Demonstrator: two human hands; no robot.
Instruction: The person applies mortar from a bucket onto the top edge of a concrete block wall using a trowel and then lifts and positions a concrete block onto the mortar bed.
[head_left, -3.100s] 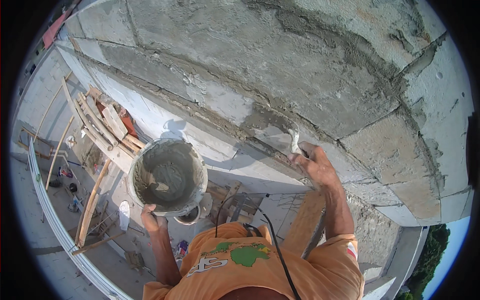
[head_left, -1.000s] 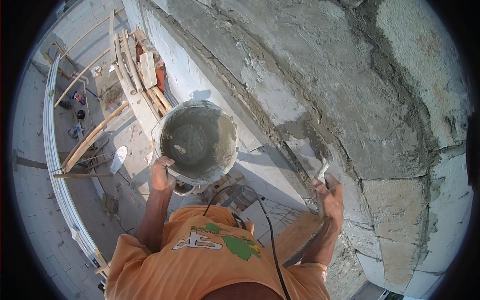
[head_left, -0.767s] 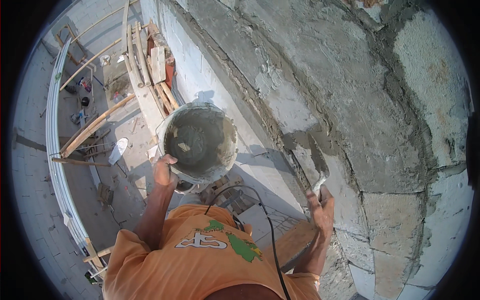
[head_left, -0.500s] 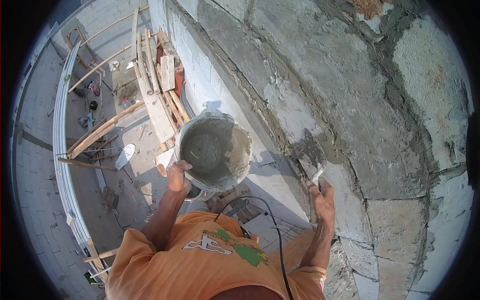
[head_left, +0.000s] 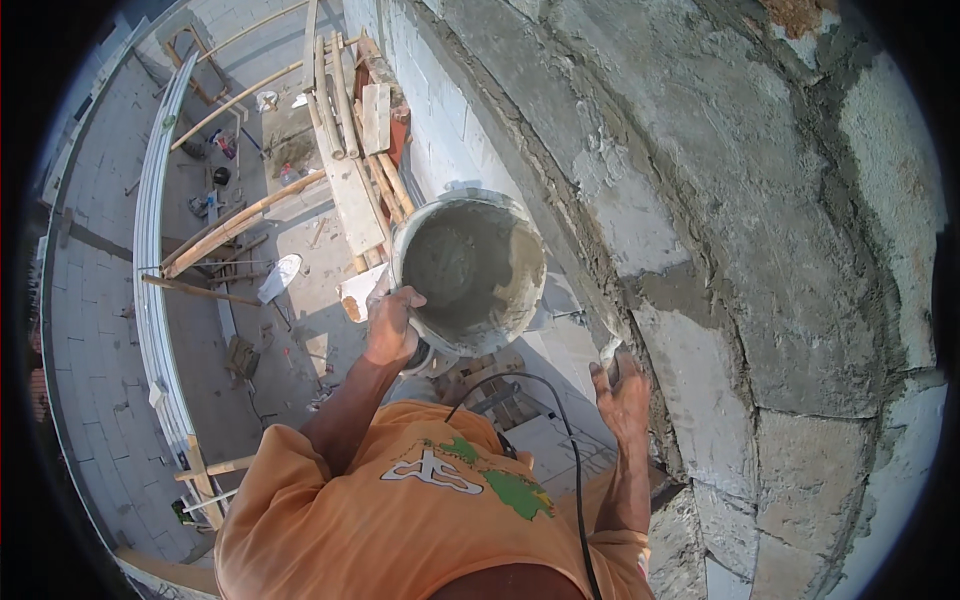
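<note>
My left hand (head_left: 392, 325) grips the near-left rim of a round, mortar-smeared bucket (head_left: 532, 300), with the thumb over the edge. Wet grey mortar (head_left: 450, 262) covers the bottom of the bucket. To the right, my right hand (head_left: 624, 388) is closed around the handle of a trowel (head_left: 610, 348) at the edge of the block wall (head_left: 690, 350). The trowel's blade is hard to make out against the grey mortar there. A patch of darker, damp mortar (head_left: 680, 292) lies on the wall beyond that hand.
Bamboo poles and planks (head_left: 352, 200) form a scaffold beyond the bucket. Long pale metal profiles (head_left: 150, 290) run down the left side. Far below, the floor (head_left: 300, 240) holds scattered debris and a white sack (head_left: 280, 278). A black cable (head_left: 572, 450) hangs before my orange shirt (head_left: 420, 500).
My right hand has drawn the trowel off the damp mortar patch, toward the wall's left edge and the bucket. The view has shifted, so the bucket sits farther right in the picture.
</note>
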